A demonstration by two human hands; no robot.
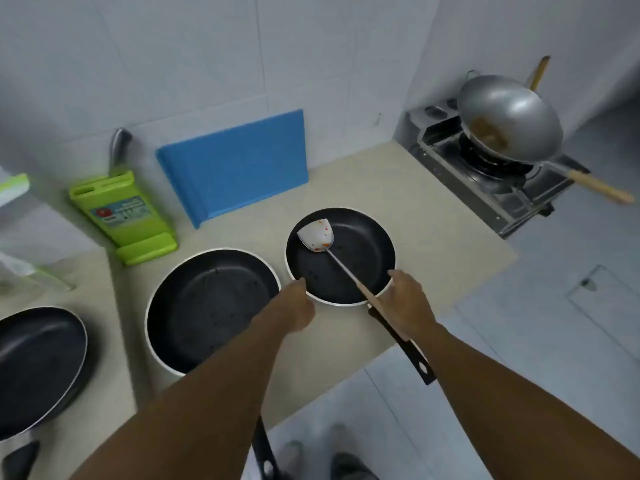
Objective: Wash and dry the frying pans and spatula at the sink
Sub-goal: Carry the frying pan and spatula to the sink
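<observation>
Beige under white tiled walls, the table (433, 216) carries all three frying pans. No sink shows anywhere in view, so by the look of it each piece has yet to be carried to water.

The main risks, biggest thing first:
- **Middle pan:** The middle pan (207, 313) sits just beside the small pan (360, 251). Its handle runs out under the left forearm, so a careless lift of that arm could catch it and drag the pan off the front edge.
- **Small pan:** It stands near the table's front edge, with its black handle (415, 358) hanging out over the floor. A knock there could tip it.
- **Spatula:** The spatula (316, 235) lies loose inside the small pan, with its soiled head at the far rim and its wooden shaft crossing the near rim. If the pan is raised at a tilt, the spatula will likely slide out and scatter food.

Several things are hidden or hard to make out:
- The left pan (38, 365) is cut off by the frame edge.
- The middle pan's handle is mostly covered by the arm.
- The right grip (405, 303) lies over the small pan's near rim, back towards the camera. It covers the spatula's handle end and the root of the pan handle, and whether it grasps either cannot be told.
- The left grip (294, 306) meets the same pan's near-left rim with its fingers turned away. Whether it pinches the rim or only touches it cannot be told.
</observation>
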